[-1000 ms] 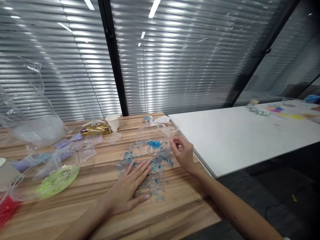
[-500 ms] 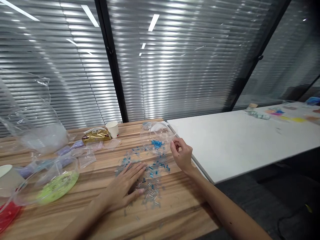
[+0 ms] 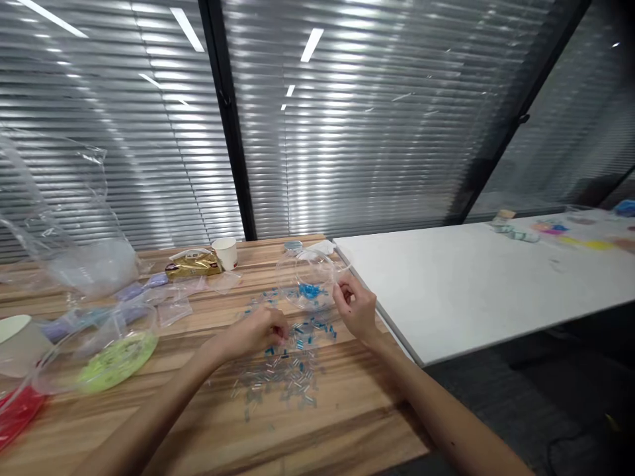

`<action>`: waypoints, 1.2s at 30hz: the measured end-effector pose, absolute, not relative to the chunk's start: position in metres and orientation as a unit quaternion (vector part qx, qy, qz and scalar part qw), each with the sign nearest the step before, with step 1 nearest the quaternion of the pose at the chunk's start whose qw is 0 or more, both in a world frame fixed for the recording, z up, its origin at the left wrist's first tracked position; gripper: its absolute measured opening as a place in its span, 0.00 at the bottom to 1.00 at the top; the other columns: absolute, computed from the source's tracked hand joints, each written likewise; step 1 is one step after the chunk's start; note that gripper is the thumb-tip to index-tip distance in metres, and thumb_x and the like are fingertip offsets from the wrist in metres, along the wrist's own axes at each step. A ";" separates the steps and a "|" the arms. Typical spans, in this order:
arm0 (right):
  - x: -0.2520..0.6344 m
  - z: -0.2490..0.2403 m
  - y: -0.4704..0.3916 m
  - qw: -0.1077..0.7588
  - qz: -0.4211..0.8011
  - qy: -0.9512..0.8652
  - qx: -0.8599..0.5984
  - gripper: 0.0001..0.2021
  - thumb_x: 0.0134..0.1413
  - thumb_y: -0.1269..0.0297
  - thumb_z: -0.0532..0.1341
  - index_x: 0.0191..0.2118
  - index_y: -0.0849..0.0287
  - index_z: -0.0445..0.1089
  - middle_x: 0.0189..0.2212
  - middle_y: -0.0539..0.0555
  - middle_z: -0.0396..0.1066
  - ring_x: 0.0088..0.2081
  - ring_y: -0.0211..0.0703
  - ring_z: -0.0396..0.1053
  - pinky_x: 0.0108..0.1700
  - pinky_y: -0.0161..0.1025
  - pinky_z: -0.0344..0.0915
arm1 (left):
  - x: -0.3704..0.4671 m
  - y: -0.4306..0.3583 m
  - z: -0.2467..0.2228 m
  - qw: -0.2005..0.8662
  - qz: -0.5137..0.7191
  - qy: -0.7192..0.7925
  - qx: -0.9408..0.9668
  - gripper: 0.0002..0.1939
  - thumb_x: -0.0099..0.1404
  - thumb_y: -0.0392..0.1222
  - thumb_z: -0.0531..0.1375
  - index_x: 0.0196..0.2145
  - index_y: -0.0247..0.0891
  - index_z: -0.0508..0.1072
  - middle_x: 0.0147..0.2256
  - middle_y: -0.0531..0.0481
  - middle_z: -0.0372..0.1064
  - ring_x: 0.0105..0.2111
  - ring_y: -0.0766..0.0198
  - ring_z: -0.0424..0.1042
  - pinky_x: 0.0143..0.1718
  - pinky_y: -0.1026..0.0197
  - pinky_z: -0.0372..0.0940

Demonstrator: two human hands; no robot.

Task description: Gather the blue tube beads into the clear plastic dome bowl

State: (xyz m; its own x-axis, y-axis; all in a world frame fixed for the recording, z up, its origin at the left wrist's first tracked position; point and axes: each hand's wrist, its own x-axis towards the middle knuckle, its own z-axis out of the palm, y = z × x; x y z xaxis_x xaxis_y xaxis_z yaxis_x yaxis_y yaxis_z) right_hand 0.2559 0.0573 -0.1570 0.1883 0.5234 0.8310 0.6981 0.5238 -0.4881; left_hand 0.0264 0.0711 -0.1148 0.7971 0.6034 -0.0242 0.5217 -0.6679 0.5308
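Observation:
Many short blue and clear tube-like pieces (image 3: 300, 380) lie scattered over the wood-grain table (image 3: 238, 443). My left hand (image 3: 262, 328) is just above them, its fingers curled together and pointing down; whatever is between the fingertips is hidden. A round clear plastic bowl (image 3: 290, 301) stands beyond the scatter with a small heap of blue pieces (image 3: 309, 291) inside. At its right side, my right hand (image 3: 356, 307) is closed in a pinch on the rim.
Another clear bowl (image 3: 44, 373) with flat yellow-green contents (image 3: 119, 360) stands left, near paper cups (image 3: 225, 254), a gold packet (image 3: 193, 264), small bags (image 3: 173, 311) and a large clear bag (image 3: 94, 264). A white table (image 3: 471, 284) adjoins on the right; blinds rise behind.
My left hand has gone from lying flat and spread over the pieces to curled and lifted, slightly farther forward. My right hand remains at the bowl's rim, which has shifted slightly.

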 end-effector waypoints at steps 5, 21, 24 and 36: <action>0.252 -0.153 0.054 0.599 -0.057 -0.645 -0.471 0.08 0.55 0.68 0.54 0.26 0.58 0.63 0.15 0.44 0.60 0.17 0.32 0.57 0.22 0.29 0.55 | 0.017 0.065 -0.124 0.304 0.075 0.298 0.902 0.02 0.56 0.32 0.64 0.30 0.34 0.73 0.33 0.49 0.71 0.34 0.64 0.68 0.35 0.67 0.59; 0.252 -0.153 0.053 0.590 -0.041 -0.655 -0.470 0.08 0.55 0.67 0.54 0.26 0.58 0.63 0.16 0.45 0.61 0.18 0.32 0.57 0.22 0.30 0.55 | 0.029 0.062 -0.136 0.342 0.080 0.304 0.886 0.02 0.56 0.33 0.62 0.31 0.34 0.74 0.30 0.51 0.70 0.29 0.66 0.66 0.31 0.68 0.59; 0.253 -0.152 0.054 0.590 -0.037 -0.659 -0.465 0.08 0.55 0.68 0.54 0.26 0.58 0.63 0.16 0.45 0.59 0.17 0.32 0.56 0.22 0.30 0.55 | 0.032 0.068 -0.137 0.348 0.072 0.301 0.885 0.03 0.56 0.30 0.61 0.30 0.34 0.74 0.30 0.51 0.71 0.30 0.66 0.67 0.31 0.68 0.59; 0.253 -0.151 0.052 0.588 -0.039 -0.660 -0.465 0.07 0.55 0.68 0.55 0.26 0.58 0.63 0.15 0.45 0.59 0.17 0.32 0.56 0.22 0.30 0.55 | 0.038 0.060 -0.125 0.231 0.012 0.309 0.923 0.10 0.55 0.24 0.55 0.30 0.36 0.71 0.33 0.50 0.70 0.34 0.63 0.67 0.33 0.66 0.57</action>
State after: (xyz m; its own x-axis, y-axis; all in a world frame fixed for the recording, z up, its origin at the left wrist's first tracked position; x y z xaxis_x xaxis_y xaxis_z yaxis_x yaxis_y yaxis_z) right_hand 0.2526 0.0523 -0.1507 0.1251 0.5683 0.8133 0.6598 0.5646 -0.4959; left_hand 0.0383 0.0600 -0.1253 0.8084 0.5763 -0.1198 0.5649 -0.7024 0.4331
